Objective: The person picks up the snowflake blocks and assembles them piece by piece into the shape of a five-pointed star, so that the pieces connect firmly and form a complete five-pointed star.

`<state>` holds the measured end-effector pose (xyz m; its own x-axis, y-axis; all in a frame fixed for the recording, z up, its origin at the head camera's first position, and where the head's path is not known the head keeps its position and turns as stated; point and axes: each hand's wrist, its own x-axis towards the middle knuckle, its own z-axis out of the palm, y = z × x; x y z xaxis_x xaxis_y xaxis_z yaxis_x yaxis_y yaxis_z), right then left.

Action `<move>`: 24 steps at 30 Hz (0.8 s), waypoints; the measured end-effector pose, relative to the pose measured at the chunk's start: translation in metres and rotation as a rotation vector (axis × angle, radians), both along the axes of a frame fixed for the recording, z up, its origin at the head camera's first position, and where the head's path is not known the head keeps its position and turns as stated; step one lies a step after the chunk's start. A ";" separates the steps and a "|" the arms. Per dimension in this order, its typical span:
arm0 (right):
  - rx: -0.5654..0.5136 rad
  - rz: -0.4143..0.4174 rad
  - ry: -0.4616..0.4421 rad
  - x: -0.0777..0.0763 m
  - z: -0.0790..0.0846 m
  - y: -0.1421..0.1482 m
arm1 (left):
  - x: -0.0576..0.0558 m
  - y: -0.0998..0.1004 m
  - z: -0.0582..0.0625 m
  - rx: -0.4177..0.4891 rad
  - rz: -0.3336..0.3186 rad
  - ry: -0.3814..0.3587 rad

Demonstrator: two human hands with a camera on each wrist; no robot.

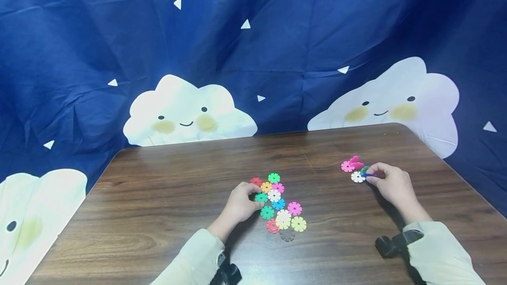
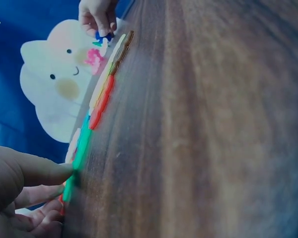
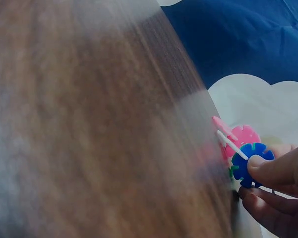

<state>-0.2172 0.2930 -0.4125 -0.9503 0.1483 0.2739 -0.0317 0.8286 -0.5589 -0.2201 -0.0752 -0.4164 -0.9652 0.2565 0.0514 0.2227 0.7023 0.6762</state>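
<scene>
My right hand pinches a blue notched flower disc between thumb and fingers, at the right of the table. Against that disc is a white disc, with a green disc beside it. Pink discs sit just beyond them, some standing tilted. Toward the middle, my left hand has its thumb and forefinger at opposite edges of a flat green disc, gripping it lightly. That disc belongs to a cluster of flat discs, among them a white one and a blue one.
Around the cluster lie a red disc, an orange disc, pink discs, yellow discs and a brown disc. All are on the dark wooden table. A blue cloth with clouds hangs behind its far edge.
</scene>
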 end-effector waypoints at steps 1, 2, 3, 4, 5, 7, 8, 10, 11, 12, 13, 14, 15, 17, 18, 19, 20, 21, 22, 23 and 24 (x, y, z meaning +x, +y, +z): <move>-0.002 -0.001 -0.006 0.000 0.000 0.000 | 0.000 0.000 0.000 -0.003 0.003 0.001; -0.002 -0.001 -0.009 0.000 0.000 0.000 | 0.000 0.000 -0.001 -0.007 0.005 0.004; -0.001 -0.001 -0.010 0.000 0.001 -0.001 | -0.001 0.001 -0.001 -0.010 0.007 0.007; 0.001 -0.001 -0.007 0.001 0.001 -0.001 | -0.001 0.001 -0.001 -0.010 0.010 0.005; 0.004 0.000 -0.002 0.001 0.002 -0.001 | -0.001 0.001 -0.001 -0.009 0.013 0.003; 0.014 0.001 0.015 0.002 0.005 -0.003 | -0.001 0.002 -0.001 -0.006 0.018 -0.003; 0.019 0.002 0.026 0.003 0.008 -0.005 | -0.001 0.002 -0.001 -0.005 0.021 -0.006; 0.028 -0.002 0.052 0.005 0.015 -0.010 | -0.002 0.002 -0.001 -0.002 0.026 -0.011; 0.033 -0.002 0.069 0.006 0.018 -0.013 | -0.002 0.003 -0.001 -0.002 0.028 -0.011; 0.036 -0.001 0.083 0.006 0.022 -0.016 | -0.002 0.003 -0.001 -0.001 0.028 -0.009; 0.038 0.005 0.097 0.007 0.025 -0.020 | -0.002 0.003 -0.002 0.001 0.030 -0.010; 0.035 0.015 0.106 0.007 0.028 -0.025 | -0.002 0.003 -0.002 0.002 0.030 -0.010; 0.033 0.031 0.110 0.007 0.031 -0.030 | -0.002 0.003 -0.002 0.002 0.031 -0.010; 0.030 0.077 0.107 0.007 0.035 -0.040 | -0.002 0.003 -0.002 0.005 0.033 -0.014; 0.024 0.101 0.092 0.006 0.036 -0.046 | -0.002 0.003 -0.002 0.006 0.034 -0.014; 0.019 0.126 0.073 0.005 0.037 -0.051 | -0.002 0.003 -0.002 0.008 0.036 -0.018; 0.012 0.150 0.049 0.004 0.037 -0.057 | -0.002 0.003 -0.001 0.008 0.039 -0.020; 0.002 0.176 0.023 0.004 0.037 -0.062 | -0.002 0.004 -0.001 0.009 0.042 -0.024; -0.007 0.202 -0.002 0.003 0.036 -0.067 | -0.002 0.004 -0.001 0.009 0.046 -0.026; -0.017 0.228 -0.030 0.002 0.034 -0.072 | -0.003 0.004 -0.001 0.009 0.048 -0.028; -0.028 0.256 -0.054 0.001 0.032 -0.077 | -0.003 0.005 -0.001 0.010 0.051 -0.032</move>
